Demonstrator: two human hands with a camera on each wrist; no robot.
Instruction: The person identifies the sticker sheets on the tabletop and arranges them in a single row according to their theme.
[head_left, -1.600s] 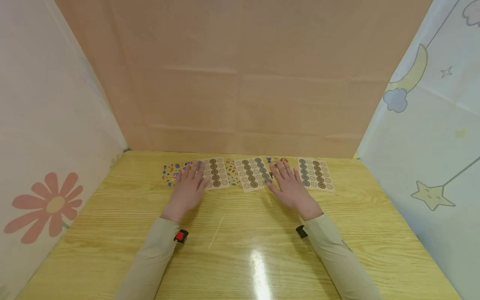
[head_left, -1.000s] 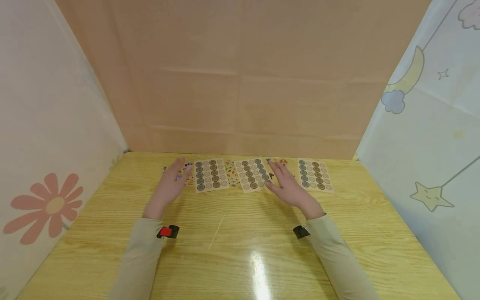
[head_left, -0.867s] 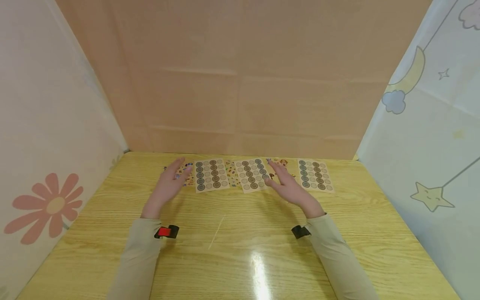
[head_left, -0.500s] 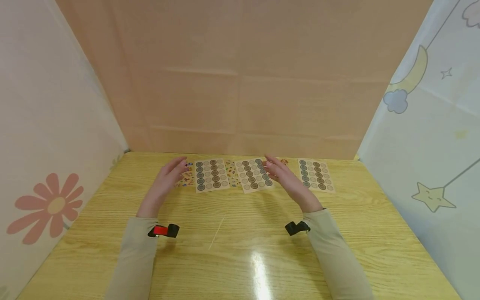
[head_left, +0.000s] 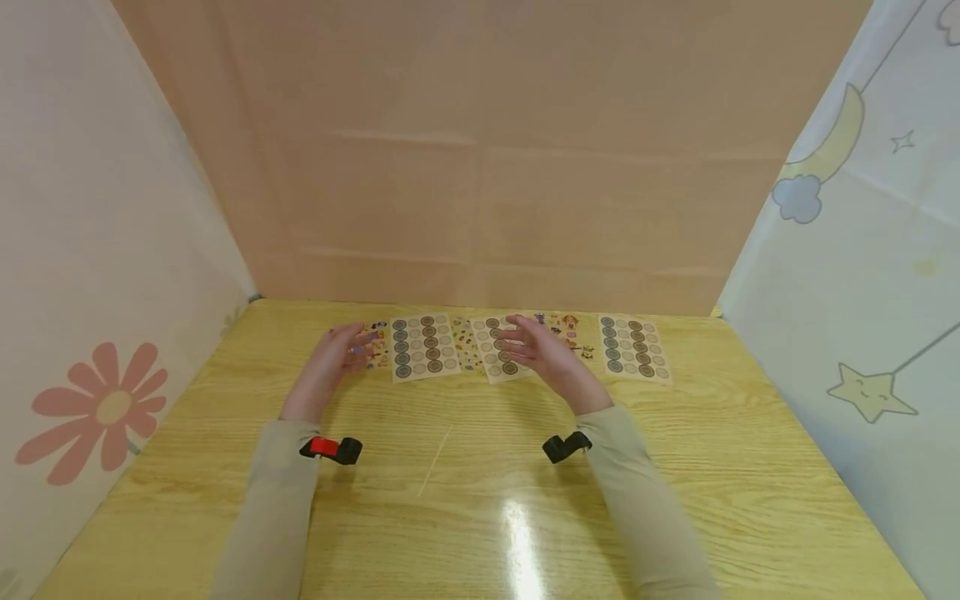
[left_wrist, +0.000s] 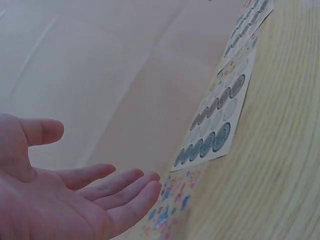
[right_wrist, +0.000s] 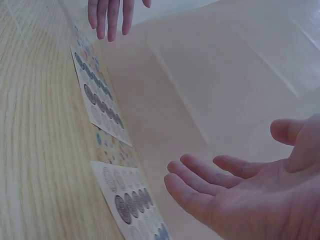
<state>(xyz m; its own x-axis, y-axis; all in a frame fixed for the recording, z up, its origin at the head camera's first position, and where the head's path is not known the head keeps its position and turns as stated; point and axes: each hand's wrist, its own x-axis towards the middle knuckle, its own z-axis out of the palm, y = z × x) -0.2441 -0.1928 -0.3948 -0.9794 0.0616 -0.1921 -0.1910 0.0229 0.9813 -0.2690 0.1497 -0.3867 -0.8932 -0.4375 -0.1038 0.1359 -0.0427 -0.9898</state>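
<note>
A row of sheets lies along the back of the table. Three are pale with rows of round grey and brown seal-like stickers: a left one [head_left: 424, 348], a middle one [head_left: 491, 358] and a right one [head_left: 634, 348]. Small colourful stickers show between and beside them: a left patch [head_left: 381, 354], a middle patch [head_left: 467, 343] and a right patch [head_left: 572, 325]. My left hand [head_left: 324, 371] hovers over the left patch, holding nothing, fingers loosely extended. Above the middle sheet, partly covering it, my right hand [head_left: 551, 362] is also without anything, its palm turned inward [right_wrist: 260, 195].
The wooden table [head_left: 465, 517] ends at a tan back sheet [head_left: 480, 167]. White patterned sheets stand as walls on the left [head_left: 90, 250] and right [head_left: 885, 275]. Dark bands sit at both wrists, the left band [head_left: 330, 449] with a red part.
Both hands have come up off the sheets and turned from palms down to palms inward. The left hand shifted left; the right hand swung left over the middle sheet. The sheets stayed put.
</note>
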